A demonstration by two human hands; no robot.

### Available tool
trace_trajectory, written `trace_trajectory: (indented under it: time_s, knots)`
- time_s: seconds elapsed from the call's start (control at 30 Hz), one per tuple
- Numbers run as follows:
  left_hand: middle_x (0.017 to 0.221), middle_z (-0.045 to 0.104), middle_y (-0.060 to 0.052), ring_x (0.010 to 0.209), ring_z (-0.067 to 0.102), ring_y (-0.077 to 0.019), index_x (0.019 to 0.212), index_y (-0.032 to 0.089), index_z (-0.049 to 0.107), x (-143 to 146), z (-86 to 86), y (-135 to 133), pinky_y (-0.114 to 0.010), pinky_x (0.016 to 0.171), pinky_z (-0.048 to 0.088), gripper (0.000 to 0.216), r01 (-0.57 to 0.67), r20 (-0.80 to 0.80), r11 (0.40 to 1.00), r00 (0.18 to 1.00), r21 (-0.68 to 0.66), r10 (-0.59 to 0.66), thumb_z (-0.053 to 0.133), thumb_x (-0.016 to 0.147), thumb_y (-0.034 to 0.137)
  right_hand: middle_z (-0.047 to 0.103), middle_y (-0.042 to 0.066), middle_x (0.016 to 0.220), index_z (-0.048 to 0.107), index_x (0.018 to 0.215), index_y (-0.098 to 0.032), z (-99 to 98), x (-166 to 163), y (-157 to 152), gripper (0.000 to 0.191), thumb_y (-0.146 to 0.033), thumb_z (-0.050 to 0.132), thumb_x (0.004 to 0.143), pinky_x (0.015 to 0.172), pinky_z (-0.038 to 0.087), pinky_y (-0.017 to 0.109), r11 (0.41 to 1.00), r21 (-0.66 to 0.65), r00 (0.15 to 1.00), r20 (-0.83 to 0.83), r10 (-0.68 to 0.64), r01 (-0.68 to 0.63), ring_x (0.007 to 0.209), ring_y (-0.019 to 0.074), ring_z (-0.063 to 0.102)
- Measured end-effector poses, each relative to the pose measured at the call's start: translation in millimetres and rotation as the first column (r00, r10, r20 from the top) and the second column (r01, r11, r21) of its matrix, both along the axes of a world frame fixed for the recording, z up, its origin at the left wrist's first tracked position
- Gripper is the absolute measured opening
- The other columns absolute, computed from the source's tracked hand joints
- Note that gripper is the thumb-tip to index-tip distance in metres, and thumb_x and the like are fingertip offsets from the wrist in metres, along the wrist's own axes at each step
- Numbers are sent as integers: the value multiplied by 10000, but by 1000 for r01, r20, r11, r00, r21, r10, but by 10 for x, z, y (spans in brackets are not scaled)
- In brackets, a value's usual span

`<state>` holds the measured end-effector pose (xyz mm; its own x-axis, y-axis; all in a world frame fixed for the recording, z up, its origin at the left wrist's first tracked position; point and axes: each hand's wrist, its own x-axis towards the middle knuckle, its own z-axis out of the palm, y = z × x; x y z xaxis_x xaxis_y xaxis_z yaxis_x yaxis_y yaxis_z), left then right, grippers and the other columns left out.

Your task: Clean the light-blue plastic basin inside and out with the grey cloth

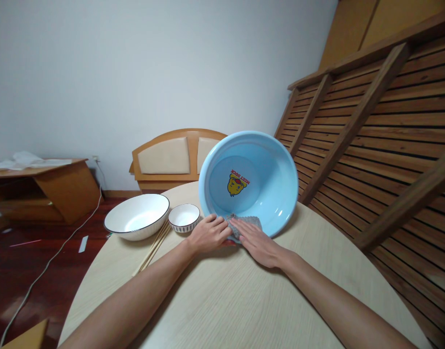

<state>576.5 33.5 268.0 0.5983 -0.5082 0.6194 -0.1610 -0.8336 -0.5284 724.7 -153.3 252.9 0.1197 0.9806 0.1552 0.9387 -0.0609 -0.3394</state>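
Round wood-grain table (222, 300); at its twelve o'clock, a glossy blue plastic basin (264, 182) tilts; at its seven, the left hand (211, 234), fingers clamped over the rim; at six, the right hand (258, 243), fingers straight, together, on nubbly grey cloth (254, 222)

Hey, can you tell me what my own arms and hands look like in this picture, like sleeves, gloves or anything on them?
Your left hand and right hand are bare, without gloves. No sleeve, watch or bracelet shows on the left forearm or the right forearm, and I see no clear markings. Fingernail details are too small to tell.
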Motion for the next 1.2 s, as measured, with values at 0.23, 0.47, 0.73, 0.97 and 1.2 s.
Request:
trace_trajectory:
  time_s: [0.23, 0.47, 0.73, 0.97, 1.2]
  knots:
    - [809, 687, -34, 787, 608, -189, 878, 187, 582, 7, -18, 41, -351, 742, 372, 314, -46, -37, 999, 998, -23, 45, 607, 1000, 475, 258, 20, 1692, 291, 1626, -283, -6, 3, -47, 550, -424, 288, 1095, 1275, 196, 495, 998, 61, 1000, 28, 15, -16, 1560, 221, 213]
    - [795, 668, -25, 779, 598, -183, 880, 186, 576, 5, -10, 17, -346, 734, 354, 338, -41, -50, 998, 998, -52, 39, 604, 998, 501, 194, 58, 1703, 158, 1654, -268, -63, 232, -118, 642, -377, 416, 1076, 1271, 226, 502, 997, 13, 995, 70, 75, -76, 1564, 237, 192]
    - [871, 670, -17, 845, 588, -188, 932, 195, 615, -24, 90, -7, -360, 775, 365, 161, -63, -148, 998, 987, -1, 62, 660, 952, 348, 114, 65, 1709, 100, 1649, -293, -54, 626, -361, 661, -501, 370, 1083, 1271, 186, 551, 999, -45, 996, 94, 6, -2, 1568, 287, 124]
    - [831, 660, -21, 805, 574, -181, 914, 185, 619, 1, 53, 9, -352, 748, 345, 153, -17, -87, 999, 996, 37, 20, 597, 1006, 306, 136, 97, 1704, 29, 1655, -245, -169, 242, -189, 659, -434, 328, 1099, 1257, 252, 535, 999, 13, 988, 155, 28, -30, 1566, 277, 151]
    - [845, 668, -24, 803, 573, -176, 960, 182, 646, 13, 37, 38, -345, 740, 351, 191, 3, -35, 998, 999, 61, -1, 589, 1026, 352, 207, 90, 1703, 59, 1663, -248, -69, 87, -125, 676, -318, 397, 1082, 1258, 272, 499, 991, 88, 983, 163, 86, -101, 1565, 235, 188]
